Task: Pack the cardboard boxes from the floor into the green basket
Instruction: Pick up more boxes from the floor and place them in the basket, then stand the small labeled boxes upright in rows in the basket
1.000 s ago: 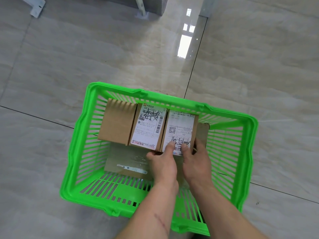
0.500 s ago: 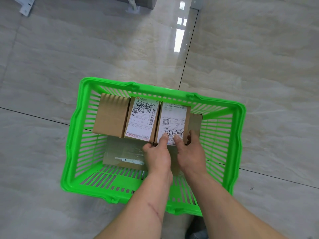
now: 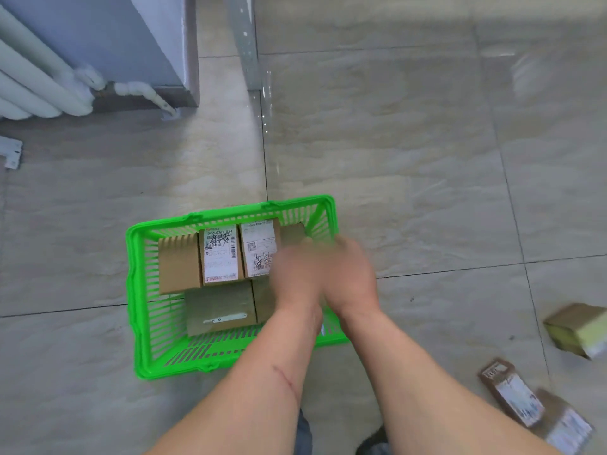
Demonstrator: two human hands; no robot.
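Observation:
The green basket (image 3: 133, 290) stands on the tiled floor. Along its far wall stand a plain cardboard box (image 3: 179, 262), two labelled boxes (image 3: 220, 252) (image 3: 258, 247) and a smaller box (image 3: 292, 233). A flat taped box (image 3: 220, 307) lies on the bottom in front of them. My left hand (image 3: 295, 274) and my right hand (image 3: 351, 277) are blurred with motion, side by side over the basket's right part, with nothing visible in them. Three more boxes lie on the floor at the right (image 3: 576, 328) (image 3: 510, 390) (image 3: 565, 425).
A white radiator (image 3: 33, 83) and a grey wall base (image 3: 147, 96) are at the far left. A metal post (image 3: 246, 44) stands behind the basket and a small white bracket (image 3: 11, 154) lies at the left edge.
Both hands have come off the right labelled box and shifted right. The view has swung right and pulled back, bringing the floor boxes at the right into sight.

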